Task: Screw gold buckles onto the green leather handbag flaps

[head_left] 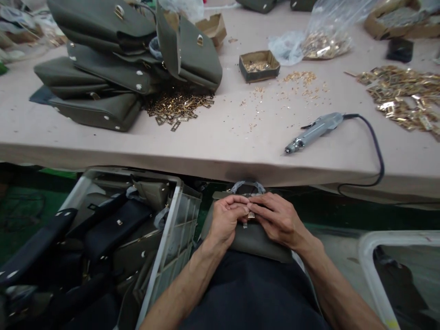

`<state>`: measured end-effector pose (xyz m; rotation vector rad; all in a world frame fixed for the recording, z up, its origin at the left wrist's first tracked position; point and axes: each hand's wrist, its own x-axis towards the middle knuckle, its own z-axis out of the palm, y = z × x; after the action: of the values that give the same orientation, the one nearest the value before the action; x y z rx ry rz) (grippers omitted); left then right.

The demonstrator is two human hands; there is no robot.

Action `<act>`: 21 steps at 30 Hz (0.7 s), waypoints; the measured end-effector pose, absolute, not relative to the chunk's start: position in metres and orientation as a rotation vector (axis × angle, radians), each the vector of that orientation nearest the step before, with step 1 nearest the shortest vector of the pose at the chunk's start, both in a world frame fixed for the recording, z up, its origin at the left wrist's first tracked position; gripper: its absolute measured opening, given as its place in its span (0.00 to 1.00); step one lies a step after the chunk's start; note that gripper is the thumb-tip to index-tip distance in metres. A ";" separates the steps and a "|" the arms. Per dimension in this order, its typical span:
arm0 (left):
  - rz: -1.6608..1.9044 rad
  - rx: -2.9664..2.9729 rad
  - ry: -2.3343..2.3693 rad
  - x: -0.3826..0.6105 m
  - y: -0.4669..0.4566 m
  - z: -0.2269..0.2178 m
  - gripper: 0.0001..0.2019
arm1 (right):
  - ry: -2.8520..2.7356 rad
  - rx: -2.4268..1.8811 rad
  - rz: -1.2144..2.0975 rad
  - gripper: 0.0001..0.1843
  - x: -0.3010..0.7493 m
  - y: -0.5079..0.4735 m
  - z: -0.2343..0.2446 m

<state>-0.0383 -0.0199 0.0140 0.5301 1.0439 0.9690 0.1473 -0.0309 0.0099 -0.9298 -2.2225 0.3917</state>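
Note:
An olive-green handbag (252, 240) lies on my lap, below the table edge. My left hand (227, 217) and my right hand (277, 217) meet on top of it, fingers curled and pinched together. Between the fingertips a small gold metal fitting (250, 215) shows on the bag's flap. Both hands press on that fitting. A bit of clear plastic wrap (248, 185) sticks up behind the bag.
A stack of olive handbags (120, 64) sits on the pink table (213, 137) with gold buckles (175, 106) beside it. An electric screwdriver (314, 130) with a cord lies right of centre. A small box of screws (258, 65), gold hardware (402, 96), and a crate of bags (110, 238) surround me.

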 end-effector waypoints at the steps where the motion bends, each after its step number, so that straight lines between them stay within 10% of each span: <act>1: 0.959 0.543 1.049 -0.038 -0.019 0.013 0.12 | -2.224 -0.925 0.367 0.22 0.147 -0.030 0.007; 8: 0.849 1.349 1.331 -0.044 -0.030 0.021 0.08 | -1.974 -1.034 0.402 0.11 0.143 -0.019 0.003; 18: 0.242 2.321 1.120 -0.061 -0.015 0.060 0.34 | -1.779 -1.220 0.370 0.04 0.143 -0.002 0.034; 21: 0.236 2.311 0.993 -0.069 -0.024 0.072 0.21 | -1.718 -1.324 0.333 0.06 0.150 -0.002 0.043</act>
<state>-0.0692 -0.0242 0.0716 2.3107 0.9930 0.2364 0.1496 -0.0023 0.0434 -1.3237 -1.7179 0.3328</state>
